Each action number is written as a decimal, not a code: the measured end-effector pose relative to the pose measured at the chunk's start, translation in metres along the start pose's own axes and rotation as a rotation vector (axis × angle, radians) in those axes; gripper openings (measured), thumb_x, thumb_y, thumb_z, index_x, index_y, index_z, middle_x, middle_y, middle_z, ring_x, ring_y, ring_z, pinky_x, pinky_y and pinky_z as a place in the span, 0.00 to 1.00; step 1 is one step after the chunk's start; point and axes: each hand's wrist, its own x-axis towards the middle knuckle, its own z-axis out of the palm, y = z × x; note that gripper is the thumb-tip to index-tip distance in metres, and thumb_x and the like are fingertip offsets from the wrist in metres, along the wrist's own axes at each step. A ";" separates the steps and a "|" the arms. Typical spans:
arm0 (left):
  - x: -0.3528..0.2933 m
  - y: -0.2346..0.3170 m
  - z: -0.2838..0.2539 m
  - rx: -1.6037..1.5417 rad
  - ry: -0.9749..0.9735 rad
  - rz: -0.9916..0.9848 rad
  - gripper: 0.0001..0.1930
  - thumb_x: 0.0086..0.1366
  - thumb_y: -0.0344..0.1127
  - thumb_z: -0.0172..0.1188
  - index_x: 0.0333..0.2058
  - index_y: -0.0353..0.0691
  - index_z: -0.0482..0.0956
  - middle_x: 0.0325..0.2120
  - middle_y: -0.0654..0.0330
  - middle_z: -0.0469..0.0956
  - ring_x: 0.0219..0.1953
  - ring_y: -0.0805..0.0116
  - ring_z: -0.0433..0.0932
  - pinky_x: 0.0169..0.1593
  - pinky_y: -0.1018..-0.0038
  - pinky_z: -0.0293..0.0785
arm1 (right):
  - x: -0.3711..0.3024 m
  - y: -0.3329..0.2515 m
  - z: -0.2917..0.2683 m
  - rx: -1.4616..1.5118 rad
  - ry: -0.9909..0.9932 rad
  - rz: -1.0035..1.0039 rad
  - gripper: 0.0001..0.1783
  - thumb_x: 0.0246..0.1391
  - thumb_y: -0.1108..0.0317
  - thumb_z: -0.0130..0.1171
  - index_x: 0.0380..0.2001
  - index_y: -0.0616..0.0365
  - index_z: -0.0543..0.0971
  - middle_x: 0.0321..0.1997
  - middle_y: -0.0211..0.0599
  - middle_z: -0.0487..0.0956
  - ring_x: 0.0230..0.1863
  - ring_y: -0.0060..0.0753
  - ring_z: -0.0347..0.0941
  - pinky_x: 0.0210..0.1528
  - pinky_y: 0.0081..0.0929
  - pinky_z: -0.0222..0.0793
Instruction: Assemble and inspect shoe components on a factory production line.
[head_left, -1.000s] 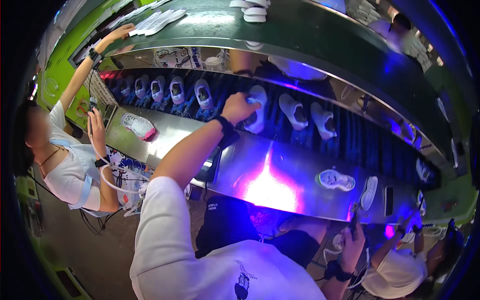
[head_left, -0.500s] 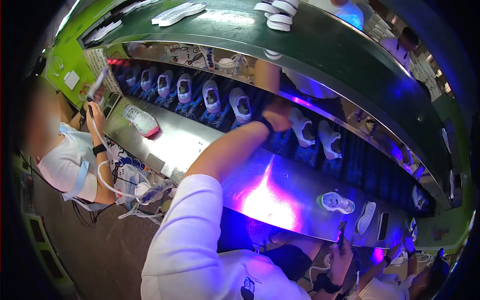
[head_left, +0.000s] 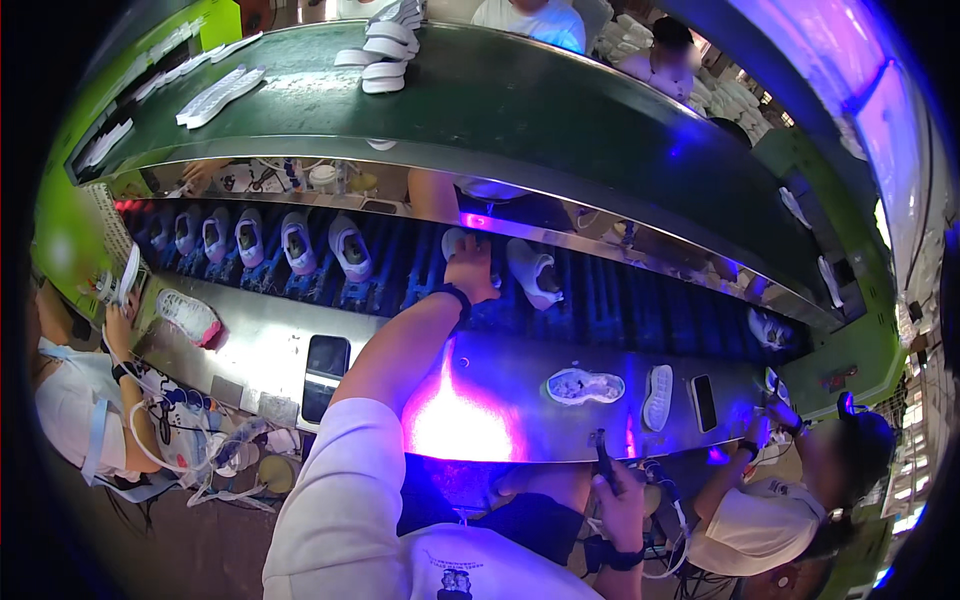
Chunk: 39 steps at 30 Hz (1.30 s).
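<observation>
My left hand reaches across to the dark conveyor, its fingers closed over a pale shoe upper that it partly hides. Just right of this hand, another pale shoe upper lies tilted on the conveyor. Low on the right, my right hand is wrapped round a slim dark tool, held upright by the near edge of the metal bench. Beyond that tool lie a whitish translucent sole and a white sole.
Several shoe uppers line the conveyor to the left. A green shelf with stacked white soles spans above it. Two phones and a pink-ended sole lie on the bench. Co-workers sit at both sides.
My left hand has gone from beside a shoe upper to being on it. The view has swung right, bringing the left phone into sight. My right hand still holds the dark tool.
</observation>
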 end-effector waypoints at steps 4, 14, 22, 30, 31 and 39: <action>-0.014 0.005 -0.008 -0.067 0.047 -0.012 0.48 0.32 0.42 0.80 0.57 0.37 0.70 0.54 0.45 0.68 0.57 0.41 0.70 0.54 0.53 0.78 | -0.002 -0.014 -0.011 0.000 -0.030 0.090 0.21 0.58 0.74 0.64 0.54 0.68 0.78 0.36 0.25 0.77 0.35 0.14 0.70 0.37 0.18 0.68; -0.019 -0.075 -0.051 -0.020 0.153 0.003 0.50 0.33 0.42 0.80 0.60 0.38 0.70 0.57 0.41 0.67 0.60 0.37 0.67 0.59 0.50 0.73 | 0.013 0.002 -0.010 0.022 -0.037 0.033 0.20 0.60 0.76 0.60 0.55 0.65 0.78 0.30 0.25 0.76 0.27 0.15 0.68 0.29 0.20 0.66; -0.019 -0.035 -0.017 0.177 0.086 0.120 0.46 0.44 0.41 0.73 0.64 0.39 0.65 0.64 0.41 0.60 0.67 0.37 0.60 0.68 0.47 0.60 | 0.025 0.003 -0.005 0.052 -0.029 0.025 0.21 0.58 0.72 0.64 0.54 0.65 0.78 0.32 0.30 0.81 0.30 0.16 0.74 0.31 0.21 0.71; 0.032 0.122 0.045 0.078 -0.246 0.236 0.55 0.44 0.51 0.78 0.70 0.50 0.60 0.72 0.39 0.48 0.70 0.33 0.56 0.65 0.44 0.66 | 0.001 -0.017 -0.031 0.171 0.053 -0.015 0.23 0.62 0.68 0.65 0.58 0.63 0.77 0.28 0.24 0.76 0.26 0.11 0.68 0.27 0.18 0.67; 0.038 0.099 0.070 0.146 -0.235 0.195 0.52 0.42 0.52 0.79 0.67 0.49 0.66 0.70 0.41 0.51 0.69 0.35 0.59 0.63 0.46 0.69 | -0.003 -0.021 -0.035 0.170 0.083 -0.035 0.23 0.62 0.68 0.65 0.58 0.63 0.77 0.28 0.24 0.76 0.26 0.11 0.68 0.27 0.18 0.67; -0.003 0.097 0.019 0.085 -0.163 0.278 0.30 0.37 0.44 0.79 0.43 0.42 0.84 0.57 0.48 0.65 0.58 0.40 0.68 0.57 0.54 0.77 | -0.033 0.019 -0.046 0.116 0.096 0.007 0.23 0.60 0.69 0.66 0.58 0.60 0.77 0.24 0.23 0.73 0.24 0.13 0.66 0.26 0.19 0.63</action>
